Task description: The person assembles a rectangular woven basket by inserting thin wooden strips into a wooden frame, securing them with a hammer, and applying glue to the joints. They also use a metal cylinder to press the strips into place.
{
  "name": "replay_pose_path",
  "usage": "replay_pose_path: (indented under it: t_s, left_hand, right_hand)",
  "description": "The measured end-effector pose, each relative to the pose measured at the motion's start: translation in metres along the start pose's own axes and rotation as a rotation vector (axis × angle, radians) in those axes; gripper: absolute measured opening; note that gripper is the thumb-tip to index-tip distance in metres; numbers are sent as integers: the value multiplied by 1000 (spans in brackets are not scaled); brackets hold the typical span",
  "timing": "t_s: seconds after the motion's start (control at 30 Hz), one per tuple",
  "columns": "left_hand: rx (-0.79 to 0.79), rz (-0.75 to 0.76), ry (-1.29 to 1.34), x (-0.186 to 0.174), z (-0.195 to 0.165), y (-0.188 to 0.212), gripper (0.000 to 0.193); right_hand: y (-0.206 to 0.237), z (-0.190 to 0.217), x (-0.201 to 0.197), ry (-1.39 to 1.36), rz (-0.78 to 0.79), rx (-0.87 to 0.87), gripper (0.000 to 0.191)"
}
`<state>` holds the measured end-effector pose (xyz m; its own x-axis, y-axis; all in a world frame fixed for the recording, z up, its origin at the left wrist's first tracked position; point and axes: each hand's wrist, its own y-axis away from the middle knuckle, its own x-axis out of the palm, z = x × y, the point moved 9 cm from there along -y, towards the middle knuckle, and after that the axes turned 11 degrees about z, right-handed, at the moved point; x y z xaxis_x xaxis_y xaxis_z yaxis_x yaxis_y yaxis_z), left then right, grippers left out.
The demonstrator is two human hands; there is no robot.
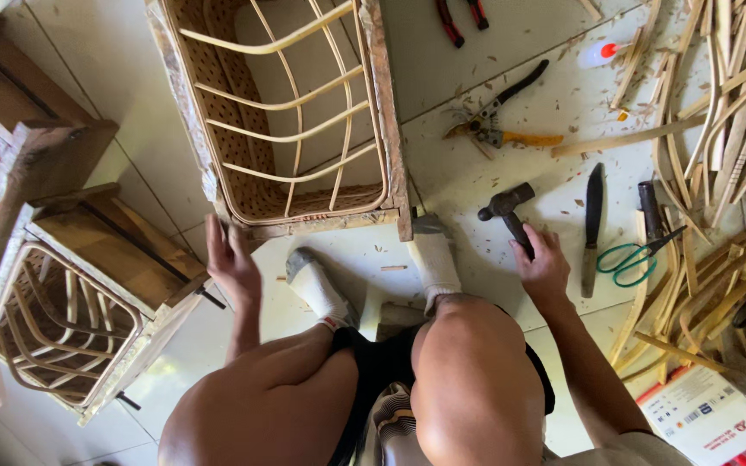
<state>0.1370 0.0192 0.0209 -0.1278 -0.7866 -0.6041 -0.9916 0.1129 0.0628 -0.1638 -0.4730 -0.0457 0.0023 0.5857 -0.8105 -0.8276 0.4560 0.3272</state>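
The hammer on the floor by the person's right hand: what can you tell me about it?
The hammer is small, with a dark metal head and a dark handle. It lies flat on the pale floor among wood shavings, head pointing away from the person. The right hand covers the handle's near end, fingers on it. A dark knife lies just beside it, apart.

At twelve o'clock lie red-handled pliers (463, 19). Toward two o'clock, cutters (501, 121) with a yellow handle rest beside rattan strips (718, 112). At three o'clock a knife (593, 226) lies near green-handled scissors (640, 255). At nine o'clock sits a second wooden frame (71, 311).
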Motion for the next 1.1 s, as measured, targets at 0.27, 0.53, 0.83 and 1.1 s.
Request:
replay_pose_path:
  t_s: [0.27,0.53,0.83,1.1]
  left_hand:
    - [-489,260,708,12,39,-27,39]
    - [-495,282,713,13,39,-32,31]
    - [-548,278,688,12,49,-32,30]
    - [-477,283,473,6,65,-26,37]
  right_hand:
    - [-24,11,-15,45,56,-110,34]
    - [-52,37,-23,33,38,-125,36]
    - [-49,55,-16,-52,148,1,53]
    - [-46,210,-12,-183,196,-648,84]
